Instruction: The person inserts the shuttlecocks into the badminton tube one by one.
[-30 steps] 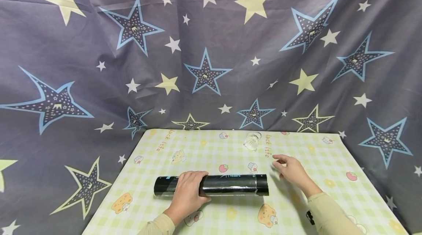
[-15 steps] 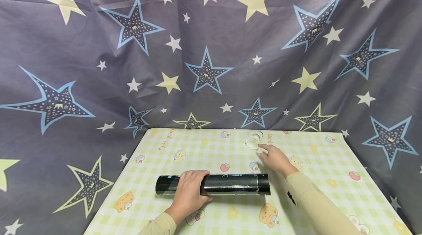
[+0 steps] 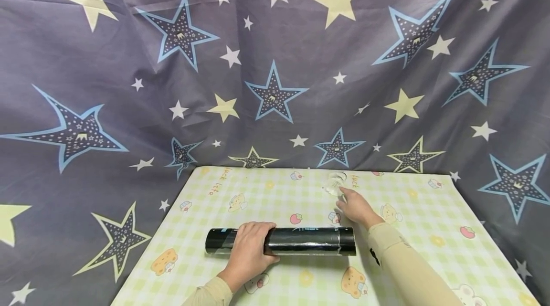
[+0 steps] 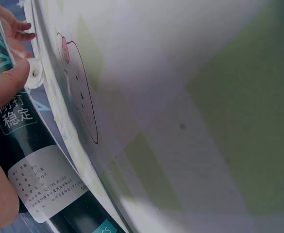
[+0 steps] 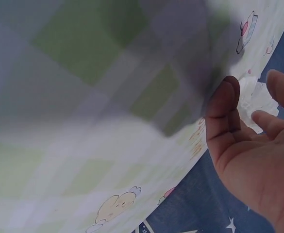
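Observation:
A black shuttlecock tube [image 3: 309, 240] lies on its side across the table's front half. My left hand [image 3: 250, 247] grips it left of its middle, fingers over the top and thumb at the near side. In the left wrist view the tube [image 4: 35, 128] shows a white printed label under the thumb. A white shuttlecock [image 3: 333, 185] sits near the table's far edge. My right hand [image 3: 355, 205] reaches to its near right side, index fingertip at its feathers. In the right wrist view the shuttlecock [image 5: 251, 99] is partly hidden behind loosely bent fingers; contact is hard to tell.
A green-and-white checked cloth [image 3: 266, 201] with cartoon prints covers the table. Right behind the table's far edge hangs a dark star-patterned curtain [image 3: 258, 43], which also runs along both sides.
My right hand has moved forward and left from beyond the tube's right end to the shuttlecock. The left hand keeps its grip on the tube, which stays in place.

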